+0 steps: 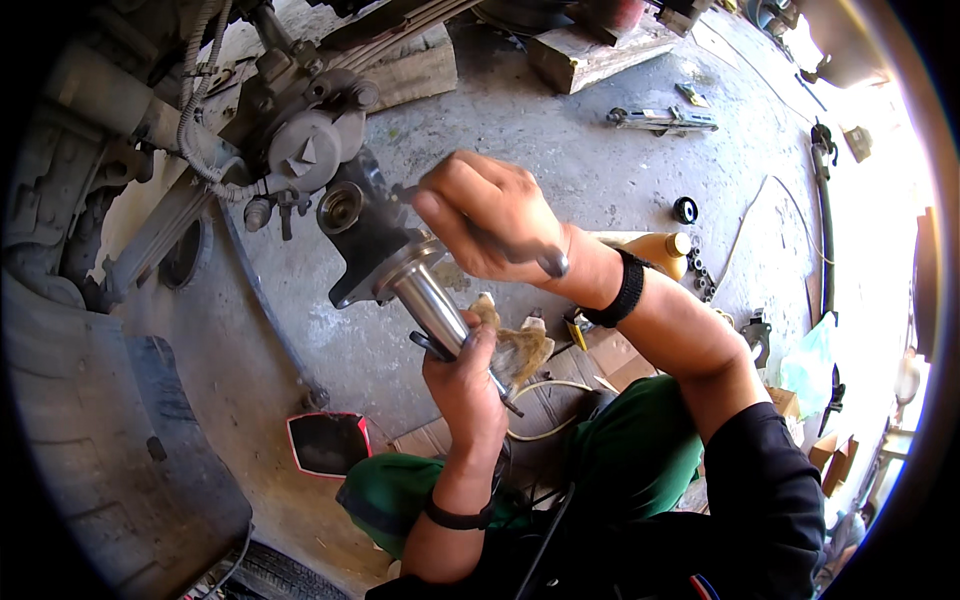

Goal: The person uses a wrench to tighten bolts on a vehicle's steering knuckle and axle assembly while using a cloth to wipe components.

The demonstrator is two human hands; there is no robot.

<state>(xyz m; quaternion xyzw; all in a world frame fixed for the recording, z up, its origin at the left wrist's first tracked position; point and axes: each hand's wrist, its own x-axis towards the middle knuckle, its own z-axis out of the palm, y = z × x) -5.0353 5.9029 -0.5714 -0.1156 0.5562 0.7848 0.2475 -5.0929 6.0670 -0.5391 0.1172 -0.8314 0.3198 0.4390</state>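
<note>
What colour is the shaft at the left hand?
The shaft is shiny silver, seen best in the head view.

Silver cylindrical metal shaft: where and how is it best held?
Wrap the lower part of the shaft, probably from the person's side, where the bare left hand is: it slants that way, smooth-sided, and a round metal flange crowds its upper end.

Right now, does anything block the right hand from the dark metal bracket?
Nothing visible does. The right hand, gripping a blurred tool, is close beside the bracket; the shiny shaft and left hand lie lower in the picture.
</note>
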